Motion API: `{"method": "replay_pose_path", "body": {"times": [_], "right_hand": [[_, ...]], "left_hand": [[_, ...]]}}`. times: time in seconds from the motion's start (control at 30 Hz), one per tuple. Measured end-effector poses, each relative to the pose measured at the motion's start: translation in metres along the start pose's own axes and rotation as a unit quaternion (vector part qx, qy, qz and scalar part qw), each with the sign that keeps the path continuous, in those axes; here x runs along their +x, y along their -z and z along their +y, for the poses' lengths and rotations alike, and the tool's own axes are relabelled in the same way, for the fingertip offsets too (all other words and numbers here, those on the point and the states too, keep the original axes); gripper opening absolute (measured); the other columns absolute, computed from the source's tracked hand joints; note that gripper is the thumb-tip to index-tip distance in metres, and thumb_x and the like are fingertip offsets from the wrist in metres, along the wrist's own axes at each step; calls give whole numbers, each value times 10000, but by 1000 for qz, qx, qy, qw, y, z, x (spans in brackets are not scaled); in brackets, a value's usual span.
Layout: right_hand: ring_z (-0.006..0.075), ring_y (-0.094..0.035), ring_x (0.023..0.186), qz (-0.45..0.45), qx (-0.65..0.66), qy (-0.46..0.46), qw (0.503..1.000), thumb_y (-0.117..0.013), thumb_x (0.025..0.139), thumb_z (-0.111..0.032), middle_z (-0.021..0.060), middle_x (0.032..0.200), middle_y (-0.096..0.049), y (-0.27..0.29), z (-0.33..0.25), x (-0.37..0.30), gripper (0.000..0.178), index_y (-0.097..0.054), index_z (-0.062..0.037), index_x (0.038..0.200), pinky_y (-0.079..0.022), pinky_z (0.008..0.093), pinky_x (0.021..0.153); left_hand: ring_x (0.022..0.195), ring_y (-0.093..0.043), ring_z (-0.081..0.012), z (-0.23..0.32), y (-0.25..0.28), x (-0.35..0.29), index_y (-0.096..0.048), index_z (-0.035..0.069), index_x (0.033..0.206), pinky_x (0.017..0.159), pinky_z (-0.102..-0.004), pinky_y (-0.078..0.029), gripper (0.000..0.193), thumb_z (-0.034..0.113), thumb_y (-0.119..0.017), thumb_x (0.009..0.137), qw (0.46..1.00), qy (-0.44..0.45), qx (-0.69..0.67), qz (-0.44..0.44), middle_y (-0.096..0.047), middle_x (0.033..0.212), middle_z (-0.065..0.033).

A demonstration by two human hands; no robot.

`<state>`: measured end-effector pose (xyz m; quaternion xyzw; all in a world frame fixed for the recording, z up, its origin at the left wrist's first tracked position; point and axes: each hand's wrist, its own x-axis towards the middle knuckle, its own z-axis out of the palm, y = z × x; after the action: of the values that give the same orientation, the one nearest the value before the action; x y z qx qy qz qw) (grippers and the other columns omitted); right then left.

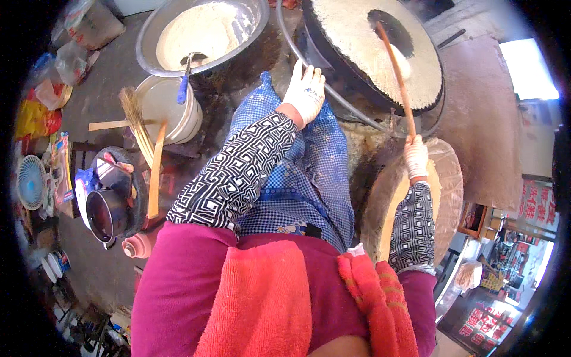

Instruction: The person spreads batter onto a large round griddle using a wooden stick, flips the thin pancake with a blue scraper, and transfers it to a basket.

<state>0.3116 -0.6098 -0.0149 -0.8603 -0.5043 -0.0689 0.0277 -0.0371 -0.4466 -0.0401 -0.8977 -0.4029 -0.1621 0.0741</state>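
My right hand (416, 157), in a white glove, is closed around the lower end of a long thin wooden stick (395, 59). The stick reaches across a large round black griddle (338, 66), coated with pale batter (348, 41). Near its far tip a dark patch of griddle shows through, and a smooth pale lump (402, 66) lies beside the stick. My left hand (306, 95), also gloved, holds nothing. Its fingers are stretched out above my blue checked apron (321, 160), close to the grey metal hoop (345, 104) around the griddle; whether they touch it I cannot tell.
A wide metal basin (143, 44) of pale batter stands far left, with a blue-handled ladle (183, 89). Below it is a white bucket (193, 119) with a straw brush (137, 116) across it. A dark pot (106, 217) stands left. A round, plastic-covered board (449, 178) lies beneath my right forearm.
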Motion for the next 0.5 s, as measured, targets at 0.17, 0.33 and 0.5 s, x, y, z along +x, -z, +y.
{"method": "replay_pose_path", "body": {"times": [0.17,0.33,0.5], "right_hand": [[468,-618,729,24,-9,44,999,-567,945,-300,258,719,-630,-5,-13,27,244,-563,-61,893,-461,565,621],[471,-617,744,31,-1,52,998,-544,955,-321,260,775,-649,3,-18,39,264,-577,-63,910,-481,557,676],[471,-615,759,7,-15,62,998,-535,963,-335,268,786,-649,12,-30,27,280,-592,-63,931,-485,551,688]], "left_hand": [[1321,-427,-326,-23,-4,6,-531,-40,1281,1154,-581,-147,455,180,-517,882,999,29,-22,-9,-524,1352,-204],[1332,-437,-302,-46,-1,20,-527,-22,1290,1153,-582,-144,424,115,-444,897,998,64,4,-30,-500,1394,-198],[1320,-434,-296,-75,-5,38,-537,9,1268,1138,-615,-166,405,124,-444,890,995,77,43,-43,-504,1393,-161]]}}
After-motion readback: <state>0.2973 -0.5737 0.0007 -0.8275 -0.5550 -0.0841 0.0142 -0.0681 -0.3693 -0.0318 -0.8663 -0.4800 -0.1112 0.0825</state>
